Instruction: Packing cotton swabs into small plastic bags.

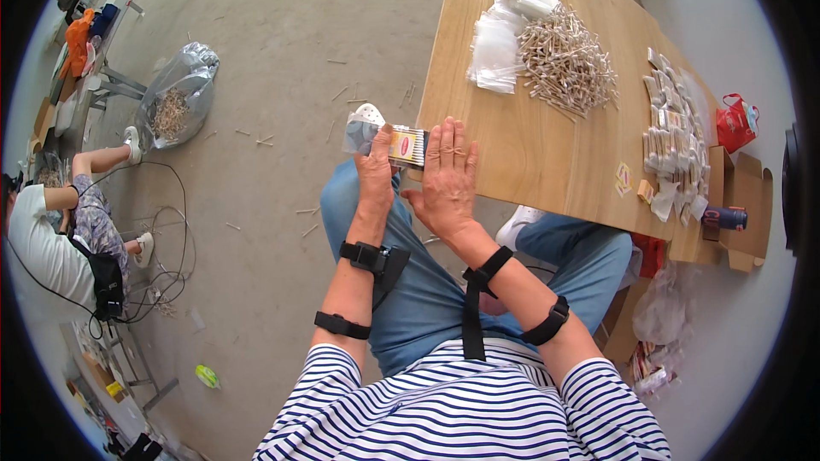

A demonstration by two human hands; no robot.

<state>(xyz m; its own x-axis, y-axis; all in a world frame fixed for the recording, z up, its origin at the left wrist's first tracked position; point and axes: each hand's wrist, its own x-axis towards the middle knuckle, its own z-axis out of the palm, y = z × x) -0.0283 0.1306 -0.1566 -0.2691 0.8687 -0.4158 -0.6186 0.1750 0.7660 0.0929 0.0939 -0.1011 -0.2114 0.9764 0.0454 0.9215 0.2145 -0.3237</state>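
My left hand is closed around a small clear packet of cotton swabs with a yellow, red and white label. It holds the packet just off the table's left edge, above my knee. The packet's loose clear end sticks out to the left of my fingers. My right hand lies flat with its fingers stretched out, and its edge touches or nearly touches the packet's right end. Beyond my hands, a heap of loose cotton swabs lies on the wooden table, beside a stack of clear plastic bags.
Filled packets lie in rows on the table's right. Small label cards sit near its front edge. An open cardboard box, a dark can and a red bag stand farther right. Leftward are a swab-filled plastic bag and a seated person.
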